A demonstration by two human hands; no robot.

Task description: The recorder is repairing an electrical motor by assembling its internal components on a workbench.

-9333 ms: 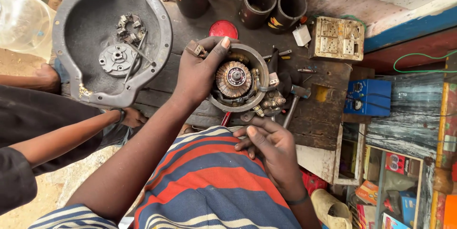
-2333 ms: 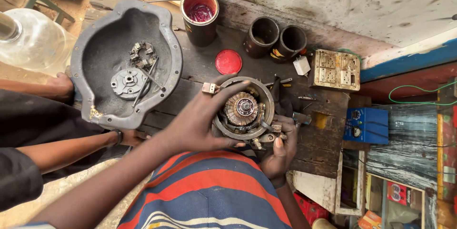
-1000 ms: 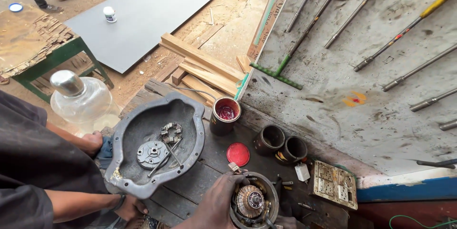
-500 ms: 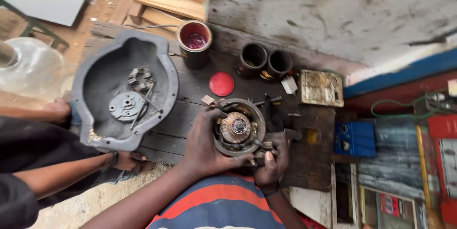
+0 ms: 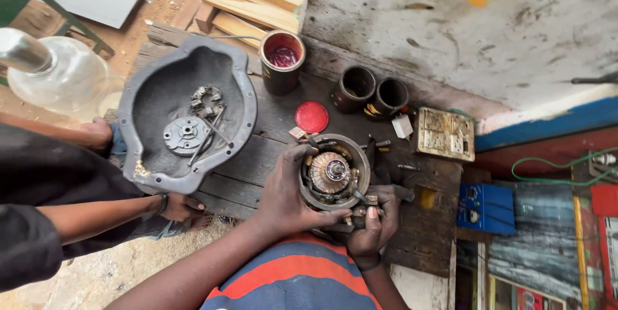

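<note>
The motor (image 5: 333, 173) looks heavy, rigid and greasy; left hand (image 5: 286, 189) grips its rim at nine o'clock, right hand (image 5: 372, 220) pinches a small tool at five o'clock.

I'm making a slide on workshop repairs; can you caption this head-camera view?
Left hand steadies a round motor housing on a wooden bench while the right hand works at its lower edge.

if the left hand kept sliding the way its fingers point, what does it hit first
The left hand grips the round motor housing, fingers pointing up and right across its rim. Going on, it would probably meet the copper-coloured rotor in the middle first; depth is hard to judge.
</note>
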